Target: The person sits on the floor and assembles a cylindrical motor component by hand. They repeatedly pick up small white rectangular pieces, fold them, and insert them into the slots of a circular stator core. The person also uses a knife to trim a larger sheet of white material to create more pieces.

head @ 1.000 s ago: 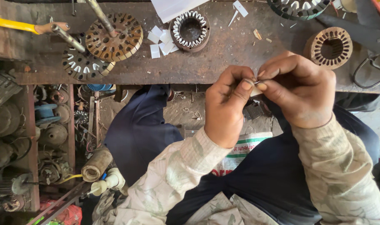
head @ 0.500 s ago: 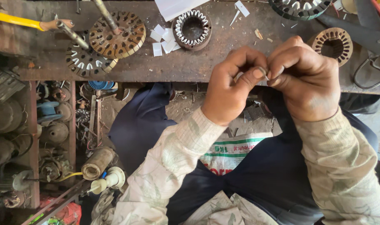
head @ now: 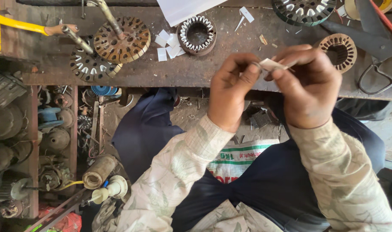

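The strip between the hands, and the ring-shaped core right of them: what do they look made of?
Strip: likely thin paper or card, matte off-white, flat with a clean-cut edge, pinched by both hands. Core: probably metal, dull rusty brown, with evenly slotted teeth around its bore.

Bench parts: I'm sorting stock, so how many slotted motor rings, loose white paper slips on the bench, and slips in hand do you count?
Slotted motor rings: 5
Loose white paper slips by the middle ring: about 5, overlapping, so not certain
Slip pinched between the left hand and right hand: 1
Total: about 11
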